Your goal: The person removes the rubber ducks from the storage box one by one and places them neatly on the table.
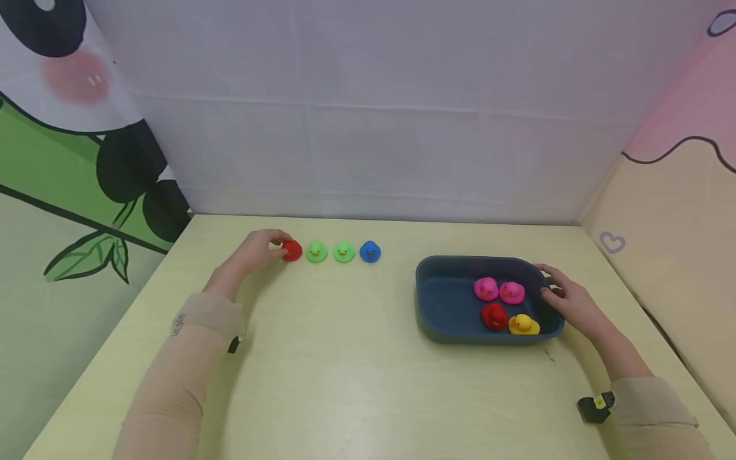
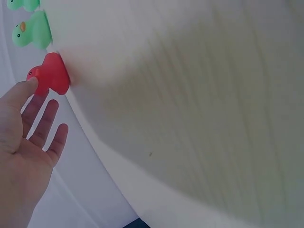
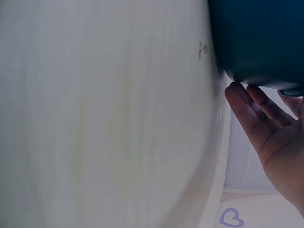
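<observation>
At the left end of a row of small rubber ducks, my left hand (image 1: 257,250) pinches a red rubber duck (image 1: 292,251) between thumb and forefinger. In the left wrist view the duck (image 2: 51,76) sits on the table's surface, the other fingers spread below it. Beside it stand two green ducks (image 1: 317,252) and a blue duck (image 1: 370,252). My right hand (image 1: 572,303) holds the right end of a dark blue plastic basin (image 1: 448,332), thumb at the rim and fingertips against the outer wall. Inside lie two pink ducks (image 1: 485,289), a red duck (image 1: 494,317) and a yellow duck (image 1: 524,324).
The pale wooden table (image 1: 345,383) meets a white cloth backdrop (image 1: 374,128) at its far edge. Printed cloth panels (image 1: 678,255) border it on left and right. A small dark mark (image 3: 203,50) shows on the table near the basin.
</observation>
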A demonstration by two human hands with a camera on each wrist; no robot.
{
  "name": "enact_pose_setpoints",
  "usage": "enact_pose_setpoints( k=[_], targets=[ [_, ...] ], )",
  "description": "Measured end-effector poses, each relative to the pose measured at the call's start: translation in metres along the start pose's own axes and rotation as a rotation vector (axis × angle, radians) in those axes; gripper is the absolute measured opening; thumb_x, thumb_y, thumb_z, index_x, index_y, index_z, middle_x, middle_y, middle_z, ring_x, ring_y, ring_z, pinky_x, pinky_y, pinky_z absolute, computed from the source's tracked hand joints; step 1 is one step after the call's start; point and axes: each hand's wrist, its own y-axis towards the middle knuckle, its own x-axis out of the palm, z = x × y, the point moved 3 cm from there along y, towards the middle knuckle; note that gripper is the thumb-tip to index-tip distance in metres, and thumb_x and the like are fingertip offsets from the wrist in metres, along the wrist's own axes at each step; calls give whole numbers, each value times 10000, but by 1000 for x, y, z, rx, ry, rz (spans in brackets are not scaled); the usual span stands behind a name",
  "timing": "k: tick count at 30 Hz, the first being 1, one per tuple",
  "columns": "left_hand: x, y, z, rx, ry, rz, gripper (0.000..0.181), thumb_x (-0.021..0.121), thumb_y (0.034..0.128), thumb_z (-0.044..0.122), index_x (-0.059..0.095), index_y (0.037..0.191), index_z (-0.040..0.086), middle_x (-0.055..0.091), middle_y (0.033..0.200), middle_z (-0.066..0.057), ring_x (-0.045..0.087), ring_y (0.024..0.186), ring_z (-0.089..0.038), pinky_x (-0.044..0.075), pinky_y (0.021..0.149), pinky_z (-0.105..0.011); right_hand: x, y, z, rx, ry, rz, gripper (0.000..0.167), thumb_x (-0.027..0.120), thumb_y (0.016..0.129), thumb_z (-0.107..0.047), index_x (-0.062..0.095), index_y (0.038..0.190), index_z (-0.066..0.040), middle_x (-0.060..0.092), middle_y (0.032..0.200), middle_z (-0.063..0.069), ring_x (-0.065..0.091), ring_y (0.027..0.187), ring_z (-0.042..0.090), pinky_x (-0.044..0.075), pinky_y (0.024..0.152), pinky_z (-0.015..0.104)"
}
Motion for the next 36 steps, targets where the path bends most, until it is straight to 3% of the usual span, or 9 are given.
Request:
enact_pose_setpoints(
  k=[4, 11, 20, 22, 25, 29, 32, 36],
  targets=[
    [-2, -2, 1, -9, 0, 2, 334, 598, 905, 91, 580, 1234, 36, 577, 1223, -190, 493, 1147, -375, 358, 1012, -523, 0, 0, 0, -8, 0, -4, 502, 437, 995, -210, 281, 1455, -84, 459, 1266, 356, 485, 1116, 571, 438, 884, 614],
    [-9, -4, 8, 46, 13, 37, 346, 616, 900, 106, 584, 1235, 27, 579, 1238, -184, 490, 1160, -372, 346, 1023, -518, -1, -1, 1, -21, 1, 7, 499, 452, 988, -181, 289, 1448, -75, 473, 1248, 355, 490, 1112, 571, 446, 876, 609],
    [-19, -14, 37, 50, 19, 68, 350, 587, 910, 120, 579, 1249, 34, 567, 1256, -184, 472, 1189, -376, 340, 1031, -520, -4, -2, 5, -47, -9, 7, 500, 459, 992, -214, 296, 1446, -83, 495, 1241, 332, 525, 1080, 552, 463, 863, 597],
    [-20, -16, 46, 67, 26, 87, 352, 587, 906, 112, 579, 1248, 25, 571, 1256, -181, 480, 1185, -372, 343, 1032, -507, -5, -2, 5, -54, -11, 4, 504, 463, 992, -219, 295, 1447, -85, 493, 1248, 325, 534, 1078, 541, 489, 852, 551],
    [-21, -19, 59, 96, 29, 122, 357, 591, 901, 108, 579, 1245, 14, 581, 1251, -176, 496, 1173, -364, 352, 1029, -489, -6, -1, 5, -67, -14, 7, 522, 484, 986, -212, 288, 1452, -84, 486, 1256, 314, 552, 1060, 514, 531, 813, 352],
    [-20, -23, 75, 114, 17, 167, 348, 592, 900, 110, 587, 1234, 10, 583, 1236, -186, 507, 1161, -358, 357, 1028, -485, -7, -1, 4, -94, 1, 22, 532, 514, 973, -180, 294, 1448, -83, 496, 1249, 295, 571, 1031, 470, 457, 738, 122],
    [-18, -27, 87, 98, -10, 182, 342, 581, 902, 117, 591, 1230, 22, 570, 1229, -191, 545, 1097, -344, 372, 1016, -474, -7, 0, 3, -110, 16, 25, 511, 516, 973, -174, 318, 1434, -78, 498, 1256, 287, 567, 1037, 477, 444, 740, 102],
    [-16, -33, 103, 93, -25, 191, 347, 571, 905, 121, 584, 1241, 32, 557, 1237, -175, 552, 1062, -313, 472, 905, -430, -8, 0, 2, -111, 6, 28, 480, 506, 977, -193, 350, 1411, -62, 472, 1293, 286, 546, 1067, 504, 420, 749, 93]
  ],
)
